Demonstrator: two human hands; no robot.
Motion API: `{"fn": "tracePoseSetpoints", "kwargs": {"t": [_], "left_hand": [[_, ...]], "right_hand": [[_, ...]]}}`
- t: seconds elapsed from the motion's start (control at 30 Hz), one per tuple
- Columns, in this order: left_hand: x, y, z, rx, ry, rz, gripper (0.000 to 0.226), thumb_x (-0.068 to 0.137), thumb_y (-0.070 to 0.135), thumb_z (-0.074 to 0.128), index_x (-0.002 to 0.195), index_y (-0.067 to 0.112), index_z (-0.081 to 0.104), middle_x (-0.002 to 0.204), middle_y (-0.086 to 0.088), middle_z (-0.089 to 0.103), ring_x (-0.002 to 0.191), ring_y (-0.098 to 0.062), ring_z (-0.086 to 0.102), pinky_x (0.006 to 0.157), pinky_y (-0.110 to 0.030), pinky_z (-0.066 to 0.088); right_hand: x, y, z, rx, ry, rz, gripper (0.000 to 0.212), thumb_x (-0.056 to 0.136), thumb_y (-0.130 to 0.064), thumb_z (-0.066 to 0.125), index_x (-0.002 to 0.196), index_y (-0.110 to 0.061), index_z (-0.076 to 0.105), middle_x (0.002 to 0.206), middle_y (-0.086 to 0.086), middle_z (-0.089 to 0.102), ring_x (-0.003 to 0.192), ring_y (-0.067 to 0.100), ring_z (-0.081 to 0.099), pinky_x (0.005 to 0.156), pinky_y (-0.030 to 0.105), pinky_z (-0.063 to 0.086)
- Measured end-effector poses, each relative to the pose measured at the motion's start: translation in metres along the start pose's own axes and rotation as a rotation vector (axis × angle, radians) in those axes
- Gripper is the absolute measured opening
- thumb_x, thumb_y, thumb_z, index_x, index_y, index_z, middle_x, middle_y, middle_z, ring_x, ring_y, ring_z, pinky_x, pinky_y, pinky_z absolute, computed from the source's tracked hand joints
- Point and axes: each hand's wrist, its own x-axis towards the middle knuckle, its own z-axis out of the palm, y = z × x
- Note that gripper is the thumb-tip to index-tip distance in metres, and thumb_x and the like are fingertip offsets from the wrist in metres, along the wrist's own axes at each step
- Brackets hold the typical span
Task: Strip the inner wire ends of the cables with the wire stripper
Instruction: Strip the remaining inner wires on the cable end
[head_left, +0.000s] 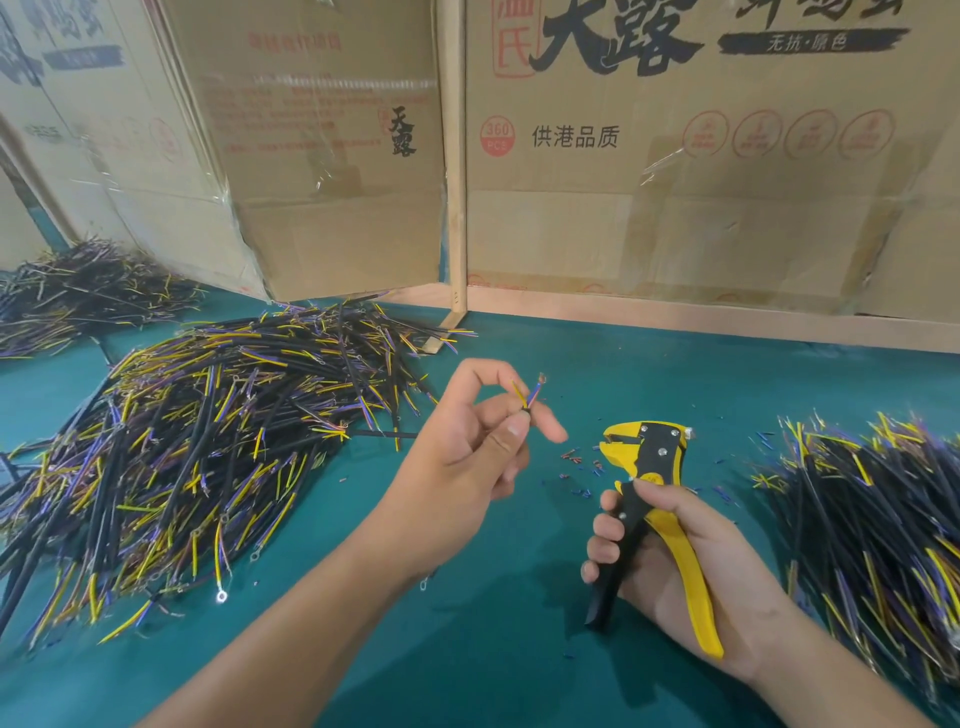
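cable (525, 402), one piece: short black-sheathed length pinched between thumb and fingers of the left hand (475, 441), held up above the green table top (467, 649) at centre. its upper end fans into thin yellow and purple inner wires; one tip shows a small bare metal end, the others too small to judge.

wire stripper (647, 499), yellow and black: gripped in the right hand (691, 566), fingers curled round both handles, head pointing to the far side, right of the held cable and apart from it. whether the jaws are parted or closed is hard to tell.

cable heap, left (197, 452): large loose pile of black cables with yellow and purple inner wires, several ending in small ring terminals, spread over the left of the table from near to far.

cable heap, far left (78, 291): smaller pile of the same kind, lying against the cardboard.

cable heap, right (872, 525): dense pile of the same cables at the right edge, just beside the right hand.

insulation scraps (582, 465): tiny blue and red bits scattered on the table around the stripper head.

cardboard boxes (675, 182): flattened, printed with black and red characters, standing upright along the far side behind a wooden frame (456, 182).
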Motion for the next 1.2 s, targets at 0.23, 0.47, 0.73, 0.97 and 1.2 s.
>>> {"fn": "tracePoseSetpoints", "kwargs": {"t": [0.23,0.47,0.73,0.97,1.2], "left_hand": [[0.002,-0.003,0.001,0.003,0.095,-0.086,0.017,0.092,0.016,0.043,0.088,0.032,0.048,0.076,0.003,0.061,0.056,-0.012,0.027,0.048,-0.014,0.026],[0.002,0.000,0.003,0.013,0.138,-0.044,0.008,0.095,0.022,0.044,0.087,0.024,0.045,0.064,0.005,0.043,0.051,-0.002,0.036,0.049,-0.011,0.028],[0.003,0.006,0.004,0.056,0.193,-0.028,0.019,0.097,0.020,0.044,0.079,0.020,0.043,0.056,0.009,0.030,0.049,-0.006,0.022,0.046,-0.012,0.024],[0.002,0.006,0.005,0.070,0.206,-0.052,0.020,0.096,0.021,0.042,0.077,0.025,0.044,0.054,0.009,0.032,0.048,-0.008,0.023,0.045,-0.012,0.025],[0.002,0.008,0.002,0.037,0.231,-0.030,0.011,0.092,0.014,0.039,0.087,0.021,0.045,0.056,0.009,0.028,0.046,-0.006,0.021,0.043,-0.012,0.024]], "right_hand": [[-0.001,0.000,0.001,0.005,-0.009,-0.005,0.029,0.080,-0.030,0.066,0.093,-0.005,0.059,0.076,0.010,0.044,0.064,0.026,0.045,0.067,0.044,0.047],[0.000,0.000,-0.001,0.006,-0.018,-0.008,0.030,0.080,-0.030,0.066,0.095,-0.005,0.058,0.078,0.010,0.044,0.065,0.026,0.045,0.068,0.044,0.048],[0.000,0.000,0.000,0.016,-0.015,-0.006,0.028,0.080,-0.030,0.066,0.092,-0.005,0.060,0.078,0.011,0.044,0.065,0.026,0.044,0.067,0.044,0.047],[-0.001,0.000,0.000,-0.003,-0.007,-0.006,0.029,0.082,-0.030,0.064,0.095,-0.005,0.057,0.078,0.011,0.043,0.064,0.027,0.045,0.069,0.044,0.046],[-0.002,0.000,0.002,0.003,0.004,-0.011,0.030,0.080,-0.029,0.065,0.095,-0.005,0.056,0.078,0.011,0.043,0.064,0.027,0.043,0.069,0.045,0.044]]}}
